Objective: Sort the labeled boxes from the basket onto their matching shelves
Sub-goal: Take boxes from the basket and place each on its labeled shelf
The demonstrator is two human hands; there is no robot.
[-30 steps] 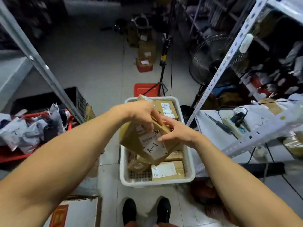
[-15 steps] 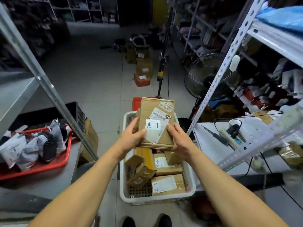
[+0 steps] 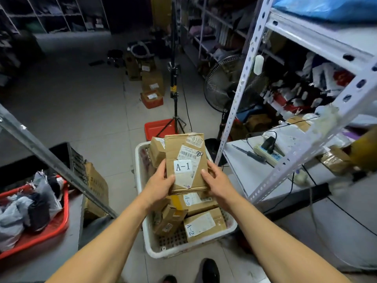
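A flat cardboard box labeled A-1 (image 3: 186,160) is held upright above the white basket (image 3: 142,227) on the floor. My left hand (image 3: 160,186) grips its lower left edge and my right hand (image 3: 216,183) grips its lower right edge, thumbs on the front. Inside the basket lie several more cardboard boxes, two of them labeled A-2 (image 3: 202,223) (image 3: 195,201), plus a small unlabeled-looking one (image 3: 169,219). A white metal shelf unit (image 3: 253,174) stands to the right and a grey shelf (image 3: 40,252) to the left.
On the left shelf sits a red tray (image 3: 47,231) of bagged parcels, with a cardboard box (image 3: 95,186) beside it. On the right shelf lies a power strip (image 3: 269,154) with cables. A floor fan (image 3: 224,86), tripod (image 3: 173,111) and red bin (image 3: 157,127) stand beyond the basket.
Both hands lifted the A-1 box out of the basket and turned it upright with the label facing me. The view has tilted up toward the aisle.
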